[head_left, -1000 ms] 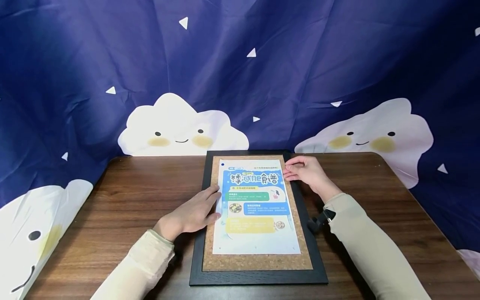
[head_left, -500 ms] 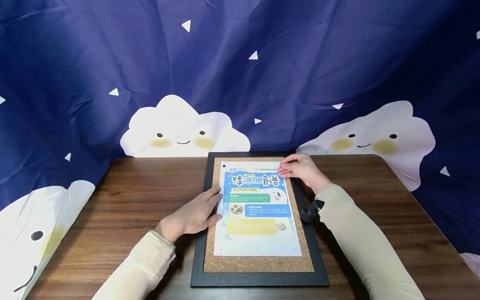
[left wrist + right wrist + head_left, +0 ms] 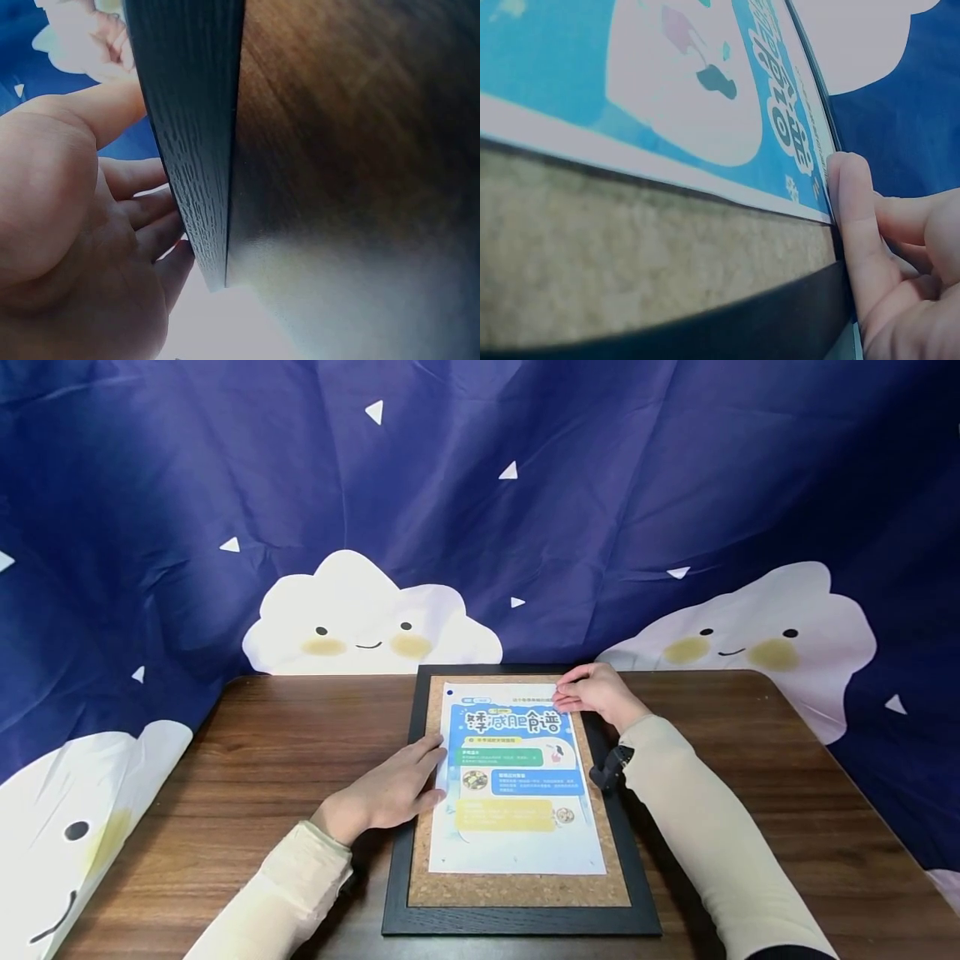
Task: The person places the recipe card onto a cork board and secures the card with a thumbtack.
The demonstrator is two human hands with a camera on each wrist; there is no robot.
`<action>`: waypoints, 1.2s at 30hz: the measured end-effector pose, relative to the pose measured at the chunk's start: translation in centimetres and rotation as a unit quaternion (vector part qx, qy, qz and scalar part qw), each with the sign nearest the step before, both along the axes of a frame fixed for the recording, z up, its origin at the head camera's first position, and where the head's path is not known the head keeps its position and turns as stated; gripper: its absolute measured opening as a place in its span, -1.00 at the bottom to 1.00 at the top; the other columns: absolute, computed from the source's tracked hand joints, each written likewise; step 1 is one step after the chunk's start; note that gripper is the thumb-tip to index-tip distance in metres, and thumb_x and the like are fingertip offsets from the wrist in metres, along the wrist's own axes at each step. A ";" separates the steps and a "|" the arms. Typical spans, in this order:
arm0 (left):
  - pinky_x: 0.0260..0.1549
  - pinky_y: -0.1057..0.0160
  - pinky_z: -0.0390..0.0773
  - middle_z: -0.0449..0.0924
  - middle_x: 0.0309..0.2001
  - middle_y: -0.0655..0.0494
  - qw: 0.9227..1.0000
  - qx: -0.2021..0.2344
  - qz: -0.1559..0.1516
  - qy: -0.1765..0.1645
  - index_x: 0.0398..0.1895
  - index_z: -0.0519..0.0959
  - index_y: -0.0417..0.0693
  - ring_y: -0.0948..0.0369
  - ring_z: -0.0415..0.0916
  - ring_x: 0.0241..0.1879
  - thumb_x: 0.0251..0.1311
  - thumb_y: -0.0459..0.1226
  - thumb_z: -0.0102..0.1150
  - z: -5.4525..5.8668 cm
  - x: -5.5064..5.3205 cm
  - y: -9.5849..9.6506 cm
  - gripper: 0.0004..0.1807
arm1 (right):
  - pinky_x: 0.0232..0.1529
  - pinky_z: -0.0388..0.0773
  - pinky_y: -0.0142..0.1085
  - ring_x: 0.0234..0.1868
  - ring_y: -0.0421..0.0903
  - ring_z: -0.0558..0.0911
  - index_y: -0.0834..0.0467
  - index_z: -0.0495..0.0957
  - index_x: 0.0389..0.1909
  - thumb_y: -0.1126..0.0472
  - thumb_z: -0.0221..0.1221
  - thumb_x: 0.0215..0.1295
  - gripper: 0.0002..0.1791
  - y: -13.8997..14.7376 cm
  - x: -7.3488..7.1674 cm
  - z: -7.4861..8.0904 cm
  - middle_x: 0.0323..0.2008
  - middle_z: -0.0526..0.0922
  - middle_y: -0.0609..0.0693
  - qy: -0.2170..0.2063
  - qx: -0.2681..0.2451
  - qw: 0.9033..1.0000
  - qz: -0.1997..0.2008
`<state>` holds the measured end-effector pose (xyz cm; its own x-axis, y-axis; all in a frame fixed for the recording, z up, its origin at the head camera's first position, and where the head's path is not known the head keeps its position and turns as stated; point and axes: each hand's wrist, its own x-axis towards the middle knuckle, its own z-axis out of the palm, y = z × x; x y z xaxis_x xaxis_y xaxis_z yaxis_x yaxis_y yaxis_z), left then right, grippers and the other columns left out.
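A printed paper poster (image 3: pixel 517 852) lies on a cork board (image 3: pixel 517 890) with a black wooden frame (image 3: pixel 517 921). At the poster's upper left corner sits a round blue tack head (image 3: pixel 450 692). My left hand (image 3: pixel 390 789) rests on the left side, fingers extended over the frame's edge to the paper; the left wrist view shows its palm beside the frame (image 3: pixel 191 112). My right hand (image 3: pixel 596 695) is at the poster's upper right corner, thumb and fingertips brought together against the paper. In the right wrist view its fingertips (image 3: pixel 851 176) meet that corner; anything between them is hidden.
The board lies on a brown wooden table (image 3: pixel 300 735). Behind hangs a dark blue curtain (image 3: pixel 420 485) printed with white clouds and triangles. A black band (image 3: pixel 611 768) is on the right wrist, close to the frame's right side.
My right hand has moved left from beside the poster's right edge onto its upper right corner. The left hand has stayed at the left side. The head view shifted slightly.
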<state>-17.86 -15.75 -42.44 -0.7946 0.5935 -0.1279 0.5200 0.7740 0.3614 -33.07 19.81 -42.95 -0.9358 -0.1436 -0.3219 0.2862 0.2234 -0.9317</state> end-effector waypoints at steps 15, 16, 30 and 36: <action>0.61 -0.21 0.25 0.04 0.71 -0.37 1.000 0.001 -0.002 0.002 0.63 0.22 -0.45 -0.23 0.05 0.71 0.63 -0.17 0.16 0.1 0.0 -0.2 -0.27 | -0.07 0.83 -0.22 -0.32 -0.09 0.86 0.56 0.50 0.30 0.52 0.16 0.53 -0.61 -0.5 -0.3 0.9 -0.25 0.83 0.18 -0.036 0.028 0.999 0.005; 0.61 -0.21 0.25 0.04 0.71 -0.37 1.000 0.002 -0.003 0.001 0.62 0.22 -0.45 -0.23 0.05 0.71 0.63 -0.17 0.16 0.1 0.0 -0.2 -0.28 | -0.07 0.83 -0.22 -0.33 -0.08 0.86 0.56 0.50 0.29 0.53 0.16 0.52 -0.61 -0.5 -0.3 1.0 -0.25 0.83 0.18 -0.039 0.028 0.999 0.006; 0.61 -0.19 0.26 0.02 0.71 -0.35 1.000 -0.003 -0.003 0.003 0.63 0.21 -0.44 -0.21 0.05 0.71 0.63 -0.15 0.16 0.0 -0.1 -0.2 -0.26 | -0.12 0.84 -0.23 -0.42 -0.12 0.81 0.54 0.53 0.25 0.52 0.17 0.51 -0.65 -1.3 -0.9 1.8 -0.44 0.77 0.06 -0.070 0.069 0.995 0.000; 0.61 -0.19 0.25 0.02 0.72 -0.34 1.000 -0.004 -0.001 0.000 0.64 0.21 -0.43 -0.20 0.04 0.71 0.63 -0.16 0.15 -0.3 -0.1 -0.3 -0.27 | -0.19 0.84 -0.23 -0.44 -0.11 0.80 0.54 0.55 0.18 0.51 0.18 0.50 -0.70 -1.5 -0.9 2.0 -0.44 0.78 0.08 -0.075 0.092 0.993 0.010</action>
